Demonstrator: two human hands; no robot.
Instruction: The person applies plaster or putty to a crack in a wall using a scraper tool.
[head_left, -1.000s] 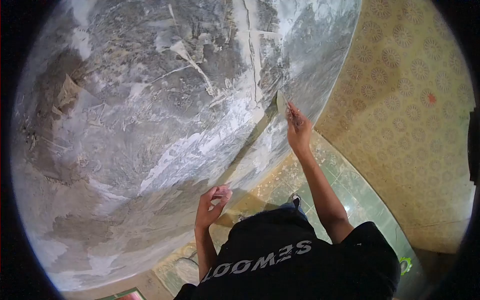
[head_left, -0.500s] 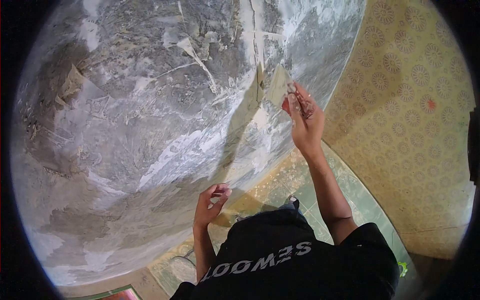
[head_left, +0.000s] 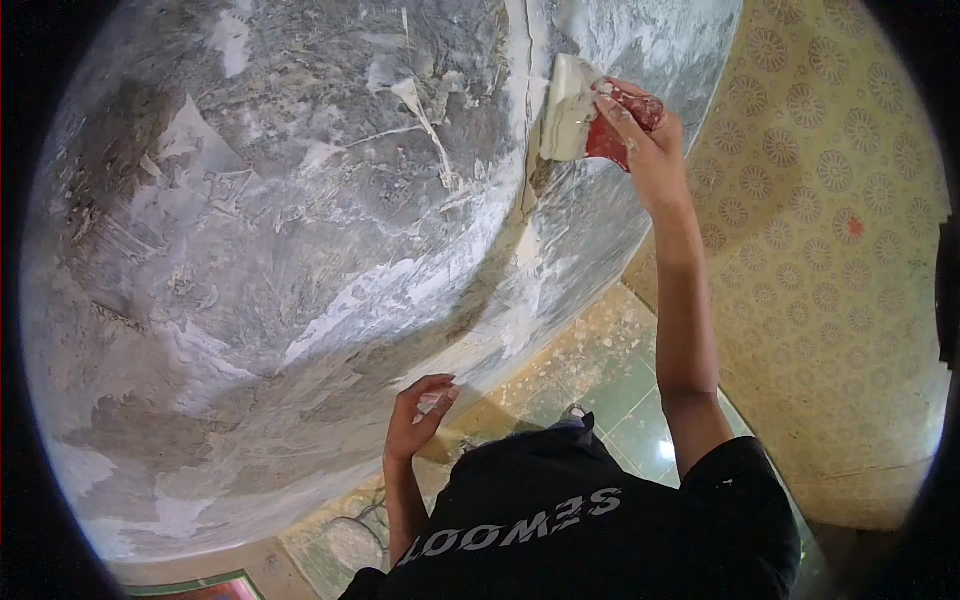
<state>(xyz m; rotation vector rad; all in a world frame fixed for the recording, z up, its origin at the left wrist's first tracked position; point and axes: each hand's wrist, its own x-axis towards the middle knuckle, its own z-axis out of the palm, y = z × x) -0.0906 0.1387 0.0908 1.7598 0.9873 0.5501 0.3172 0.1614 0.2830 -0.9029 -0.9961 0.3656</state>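
Note:
My right hand (head_left: 645,135) is closed around the red handle of a putty knife (head_left: 570,110). Pale filler coats its wide blade, which lies at the plastered wall (head_left: 330,210) just right of a long vertical crack (head_left: 527,130). Smears of filler also mark the handle and my fingers. Lower down, my left hand (head_left: 418,415) hangs near the bottom of the wall with loosely curled fingers, a gap between thumb and fingertips, and white residue on them. It holds nothing that shows.
Yellow patterned wall covering (head_left: 800,200) meets the grey wall at the right. Green floor tiles (head_left: 630,420) below carry spattered white bits (head_left: 600,350). A round pale object (head_left: 355,540) lies on the floor at lower left, near a pink, green-edged item (head_left: 215,588).
My right hand has moved up and slightly right with the putty knife, whose coated blade now faces the wall beside the crack. My left hand has barely moved.

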